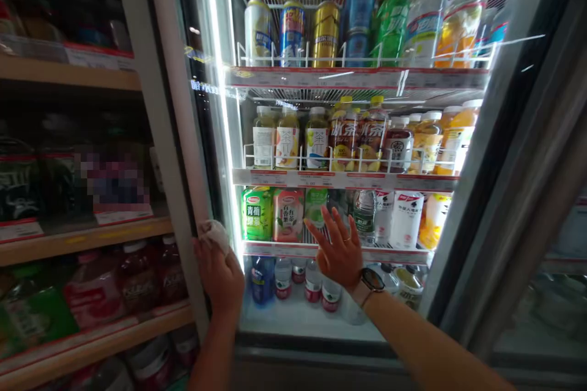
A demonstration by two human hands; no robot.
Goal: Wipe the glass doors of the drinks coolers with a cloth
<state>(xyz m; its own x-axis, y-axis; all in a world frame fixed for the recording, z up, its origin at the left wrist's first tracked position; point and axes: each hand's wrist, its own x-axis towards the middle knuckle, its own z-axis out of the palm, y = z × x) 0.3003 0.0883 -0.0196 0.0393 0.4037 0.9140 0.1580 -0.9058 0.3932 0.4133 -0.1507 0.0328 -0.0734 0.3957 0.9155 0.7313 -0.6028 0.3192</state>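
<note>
My left hand (221, 272) is wrapped round a crumpled whitish cloth (214, 233), pressed against the frame (177, 134) at the left side of a lit drinks fridge. Part of the cloth is hidden by my fingers. With fingers spread, my right hand (338, 247) is held up in front of the fridge's lower shelves and holds nothing. I cannot tell whether it touches the glass. A dark watch (372, 279) is on that wrist. Behind the hand stand a green carton (257, 214), a reddish carton (288, 215) and a clear bottle (365, 214).
Cans (326, 33) and a green bottle (393, 15) line the top fridge shelf. Tea bottles (316, 137) stand on the shelf below, small bottles (312, 281) on the fridge floor. Wooden shelves (87, 233) with drinks are at left; a dark door frame (499, 153) borders the right.
</note>
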